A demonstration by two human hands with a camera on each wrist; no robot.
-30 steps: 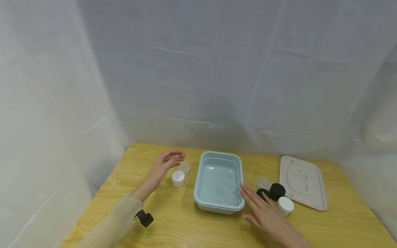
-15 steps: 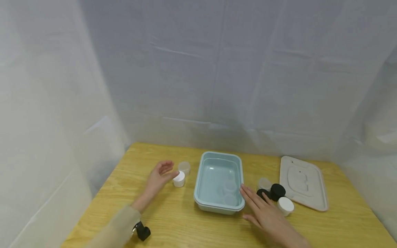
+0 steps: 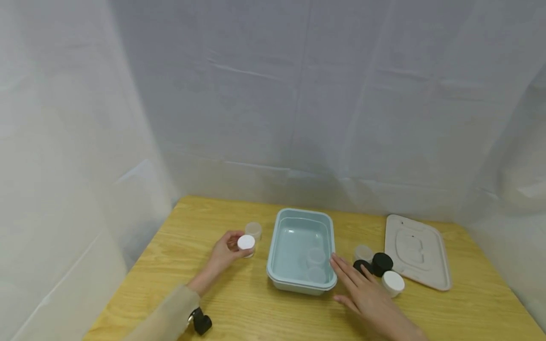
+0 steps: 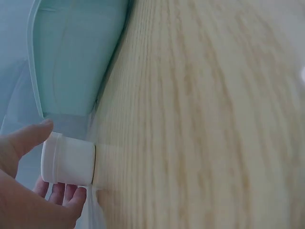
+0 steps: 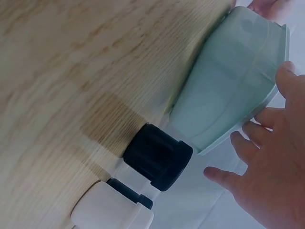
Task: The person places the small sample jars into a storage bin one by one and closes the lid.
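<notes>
Head view high, frontal; wrist views close, sharing bin (image 3: 300,251)

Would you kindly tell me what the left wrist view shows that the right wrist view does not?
Only the left wrist view shows the left hand gripping the small white-lidded round jar, thumb above and fingers below. Only the right wrist view shows the black-lidded round jar, a white-lidded jar beside it, and the right hand with straight fingers beside the bin. Both show the pale blue rectangular plastic bin and the light wooden table.

Beige lid (image 3: 417,252), wood table (image 3: 239,308), R side.
</notes>
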